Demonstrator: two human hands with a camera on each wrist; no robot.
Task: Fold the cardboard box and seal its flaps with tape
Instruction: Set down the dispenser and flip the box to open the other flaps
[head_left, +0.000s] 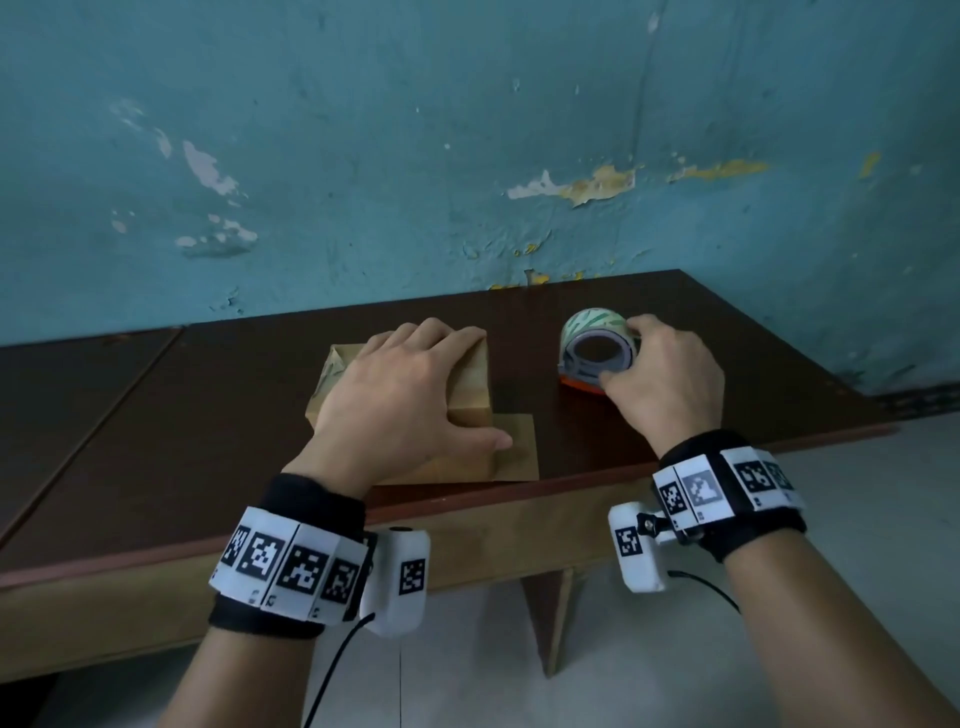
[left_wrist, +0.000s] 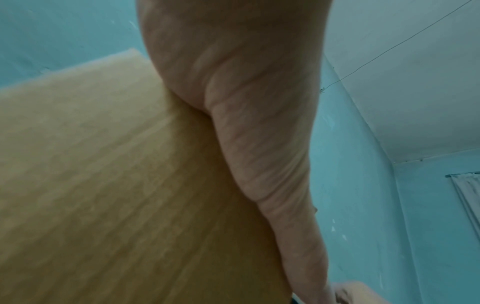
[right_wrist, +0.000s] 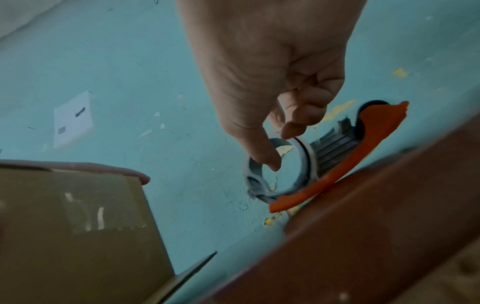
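A small brown cardboard box (head_left: 470, 387) stands on the dark table (head_left: 208, 415), with one flap (head_left: 514, 447) lying flat toward the front edge. My left hand (head_left: 410, 395) lies flat on the box top, fingers straight, pressing it down; in the left wrist view the palm (left_wrist: 233, 82) rests against the cardboard (left_wrist: 103, 185). To the right stands a tape dispenser (head_left: 597, 351) with a patterned roll, grey core and orange base. My right hand (head_left: 660, 374) grips it, fingers over the roll and thumb at the core (right_wrist: 280, 164). A strip of tape (right_wrist: 103, 205) shows on the box side.
A peeling turquoise wall (head_left: 467, 156) rises right behind the table. The table's front edge (head_left: 467, 512) runs just under both wrists, and its right corner drops to a pale floor (head_left: 857, 467). Bare tabletop extends to the left.
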